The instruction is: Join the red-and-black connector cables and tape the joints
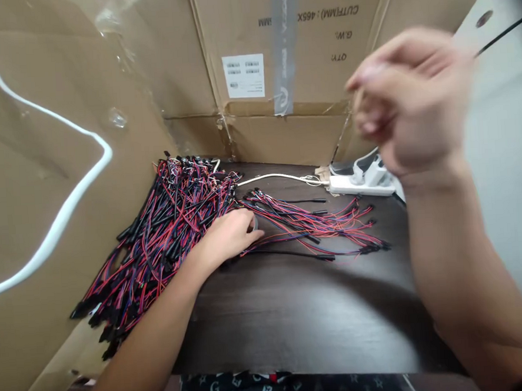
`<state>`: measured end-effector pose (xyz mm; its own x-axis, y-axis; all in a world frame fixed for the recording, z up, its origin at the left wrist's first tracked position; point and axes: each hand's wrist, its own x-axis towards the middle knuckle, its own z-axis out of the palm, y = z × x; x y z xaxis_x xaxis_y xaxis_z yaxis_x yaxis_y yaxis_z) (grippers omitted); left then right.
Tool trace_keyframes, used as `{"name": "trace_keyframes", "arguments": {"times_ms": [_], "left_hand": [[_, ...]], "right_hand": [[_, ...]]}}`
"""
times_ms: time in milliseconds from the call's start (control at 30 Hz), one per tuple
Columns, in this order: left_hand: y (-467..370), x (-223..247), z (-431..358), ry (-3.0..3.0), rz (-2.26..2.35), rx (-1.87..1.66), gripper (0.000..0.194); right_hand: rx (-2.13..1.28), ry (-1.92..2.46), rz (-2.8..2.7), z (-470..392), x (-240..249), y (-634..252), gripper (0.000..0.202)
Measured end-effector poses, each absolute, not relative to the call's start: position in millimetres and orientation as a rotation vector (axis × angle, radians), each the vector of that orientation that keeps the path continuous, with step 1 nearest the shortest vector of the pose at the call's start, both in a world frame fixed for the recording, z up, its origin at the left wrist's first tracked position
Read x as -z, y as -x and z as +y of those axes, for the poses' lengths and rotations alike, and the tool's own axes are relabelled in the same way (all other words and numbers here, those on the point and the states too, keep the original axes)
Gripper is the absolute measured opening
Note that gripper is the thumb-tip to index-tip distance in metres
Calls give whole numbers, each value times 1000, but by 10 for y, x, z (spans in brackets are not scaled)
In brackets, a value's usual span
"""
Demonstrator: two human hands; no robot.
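Observation:
My left hand [233, 234] rests on the table between a large heap of wire harnesses [174, 218] and a smaller bundle of wire harnesses [306, 219]. Its thumb and fingers curve around a small greyish, rounded thing [255, 222], mostly hidden, whose kind I cannot make out. Red, blue and black wires with black sleeves and connectors make up both groups. Raised high at the right, my right hand [414, 100] is blurred by motion. Its fingers are curled closed, and anything held in them cannot be made out.
A white power strip [360, 183] with plugs lies at the back right, a white cord [277, 177] running left from it. Cardboard walls [284, 135] stand behind and at left. Another white cable [71, 201] hangs in the left foreground. The dark tabletop [304, 317] extends in front.

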<state>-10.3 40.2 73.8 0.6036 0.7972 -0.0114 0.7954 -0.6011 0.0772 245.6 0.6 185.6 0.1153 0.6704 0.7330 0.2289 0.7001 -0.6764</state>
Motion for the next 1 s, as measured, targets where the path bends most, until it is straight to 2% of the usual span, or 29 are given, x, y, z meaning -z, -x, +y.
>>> {"name": "trace_keyframes", "arguments": {"times_ms": [233, 400, 567, 667, 767, 867, 1000], "left_hand": [[255, -593, 460, -2693, 1245, -30, 3], [206, -500, 507, -2513, 1409, -496, 11], [117, -448, 468, -2171, 1326, -974, 12], [70, -467, 397, -2045, 1285, -1156, 13], [22, -446, 331, -1994, 1170, -1249, 24], [-20, -396, 290, -1937, 1059, -1282, 41], [-50, -381, 251, -1907, 998, -1262, 41]], "right_hand": [[-393, 1166, -2082, 484, -1140, -1844, 12], [-407, 1210, -2239, 556, -788, -1673, 12], [-401, 1122, -2123, 510, -728, -1575, 30], [-262, 1071, -2052, 474, -714, -1511, 25], [-61, 1041, -1990, 427, -719, -1470, 15], [-54, 1027, -1939, 372, -759, -1463, 11], [-180, 1089, -1847, 323, -814, -1479, 11]]}}
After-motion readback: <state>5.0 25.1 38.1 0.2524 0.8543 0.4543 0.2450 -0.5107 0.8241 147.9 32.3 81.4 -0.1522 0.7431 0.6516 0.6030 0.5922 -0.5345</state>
